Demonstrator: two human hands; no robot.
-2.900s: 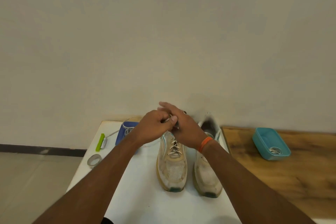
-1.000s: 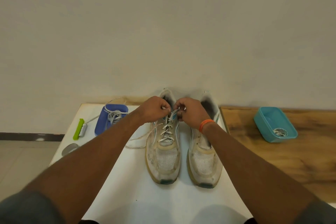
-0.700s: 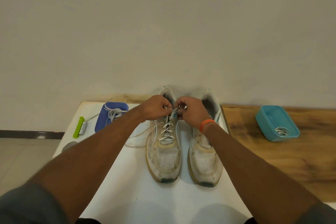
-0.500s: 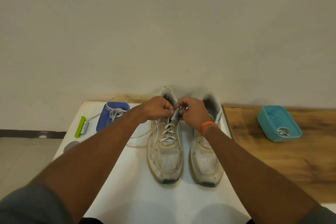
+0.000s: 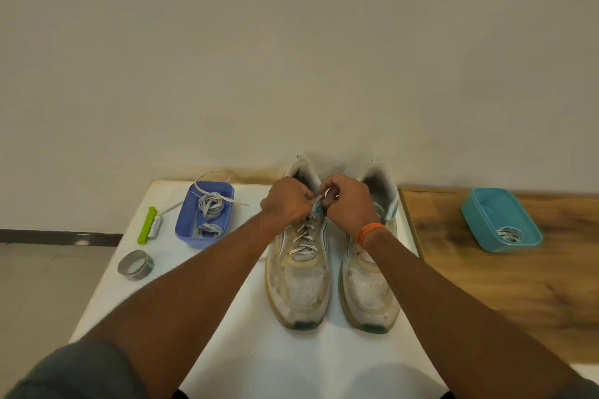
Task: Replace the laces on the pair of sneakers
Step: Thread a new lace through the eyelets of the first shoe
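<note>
Bare pale wall filled the upper field; below it a white table butted against a wooden bench at 3 o'clock. Observed from beside the person.

Both sneakers stood side by side, toes toward the person, at table centre. Left sneaker laced partway up; right sneaker mostly covered by the forearm, so its lacing could not be judged.

Blue tray at 10 o'clock of the shoes held coiled laces, one strand trailing over its rim toward the left hand. Teal tray on the bench at 3 o'clock held one small coil. Tape roll and a green clip lay at 9 o'clock.

Left hand and right hand met at the 12 o'clock end of the left sneaker's lacing. Both clenched, fingertips apparently pinching the lace at the top eyelets by the tongue; the exact contact was hidden by knuckles.

Judgement: step in hand was working the top eyelets of the left sneaker; threading or unthreading could not be told. Next move called for a fine pinch on the lace tip, steady tension, and the shoe kept from sliding.
</note>
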